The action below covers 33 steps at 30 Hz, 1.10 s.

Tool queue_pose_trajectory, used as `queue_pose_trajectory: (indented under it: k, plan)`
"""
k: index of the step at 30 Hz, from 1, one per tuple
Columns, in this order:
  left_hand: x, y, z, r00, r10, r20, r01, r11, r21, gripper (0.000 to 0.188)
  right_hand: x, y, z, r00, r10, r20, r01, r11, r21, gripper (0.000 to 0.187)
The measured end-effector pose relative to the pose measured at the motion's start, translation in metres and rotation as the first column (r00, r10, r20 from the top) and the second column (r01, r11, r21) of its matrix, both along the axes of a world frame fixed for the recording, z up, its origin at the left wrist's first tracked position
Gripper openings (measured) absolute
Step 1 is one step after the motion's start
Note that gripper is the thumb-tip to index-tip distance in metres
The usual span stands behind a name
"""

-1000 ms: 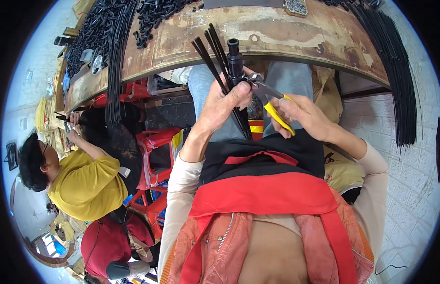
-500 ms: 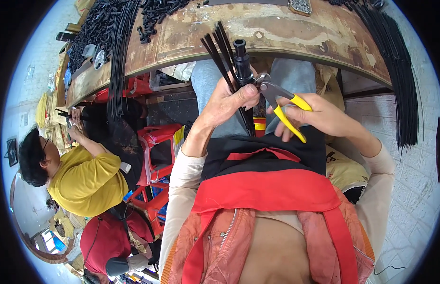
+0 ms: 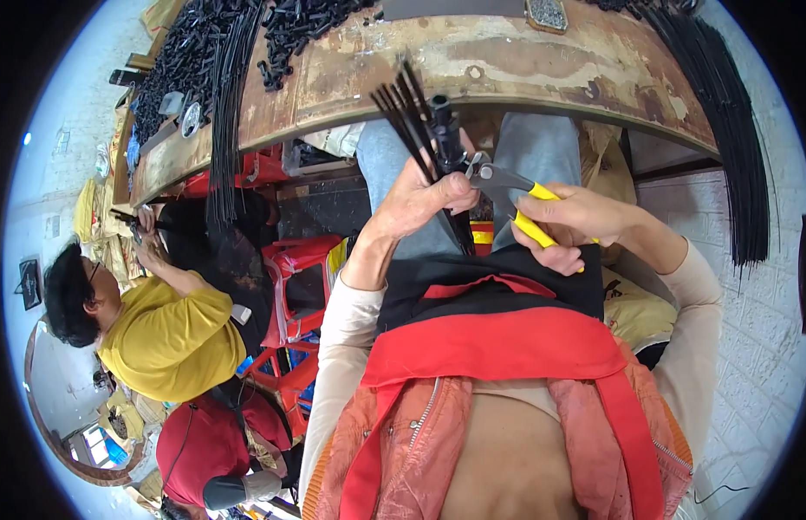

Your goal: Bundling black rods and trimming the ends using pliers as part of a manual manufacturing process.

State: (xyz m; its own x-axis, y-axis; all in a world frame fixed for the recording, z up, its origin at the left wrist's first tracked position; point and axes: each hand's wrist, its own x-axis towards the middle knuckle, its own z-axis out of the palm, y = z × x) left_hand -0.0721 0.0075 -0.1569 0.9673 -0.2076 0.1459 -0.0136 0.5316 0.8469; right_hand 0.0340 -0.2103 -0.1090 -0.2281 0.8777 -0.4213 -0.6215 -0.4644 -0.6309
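At the frame's upper centre, the left hand [image 3: 423, 192] is grasping a black stepped tube [image 3: 449, 143] and thin black rods [image 3: 405, 130]; rightward, the right hand [image 3: 569, 215] is curling its fingers around yellow-handled pliers [image 3: 509, 179], whose tip is sitting beside the tube.

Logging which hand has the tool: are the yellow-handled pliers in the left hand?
No, the right hand grips the pliers by their yellow handles, while the left hand holds a black tube and thin black rods.
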Motion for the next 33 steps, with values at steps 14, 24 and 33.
queue_pose_trajectory:
  k: [14, 24, 33]
  plan:
    - [0.060, -0.001, -0.020, 0.977, 0.153, -0.146, -0.150, 0.988, 0.031, 0.034, 0.221, 0.024, -0.028, -0.740, -0.046, 0.671, 0.184, 0.946, 0.267, 0.024]
    - [0.068, 0.006, -0.027, 0.970, 0.152, -0.190, -0.151, 0.988, 0.016, 0.030, 0.258, 0.054, -0.040, -0.724, -0.086, 0.684, 0.133, 0.956, 0.261, 0.017]
    - [0.049, -0.008, -0.012, 0.970, 0.188, -0.155, -0.185, 0.982, 0.034, 0.027, 0.276, 0.040, -0.017, 0.482, -0.498, 0.720, 0.575, 0.801, 0.169, 0.020]
